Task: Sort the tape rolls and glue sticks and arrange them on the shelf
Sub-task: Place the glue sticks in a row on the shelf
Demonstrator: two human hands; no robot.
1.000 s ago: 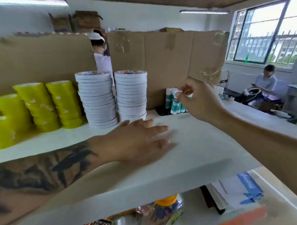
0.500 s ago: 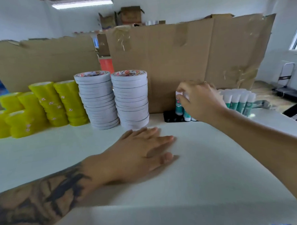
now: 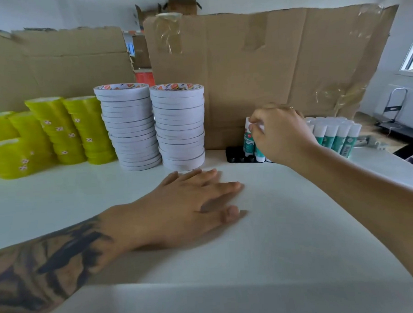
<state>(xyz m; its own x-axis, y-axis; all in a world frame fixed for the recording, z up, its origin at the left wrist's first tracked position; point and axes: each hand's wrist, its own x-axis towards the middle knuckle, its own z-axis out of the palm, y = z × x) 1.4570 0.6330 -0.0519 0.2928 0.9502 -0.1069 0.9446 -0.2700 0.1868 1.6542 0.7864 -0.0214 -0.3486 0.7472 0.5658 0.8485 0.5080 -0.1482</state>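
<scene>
White-capped glue stick (image 3: 248, 140) pinched at cap by right hand (image 3: 279, 135); light, rigid, smooth, likely tippy. Left hand (image 3: 188, 204) flat, fingers straight, on shelf (image 3: 286, 223).

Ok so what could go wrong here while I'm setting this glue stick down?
The right hand pinches a glue stick at the edge of the upright glue sticks; a nudge could topple them. The white tape stacks nearby are tall and slightly uneven, so a bump from the wrist might shift them.
</scene>
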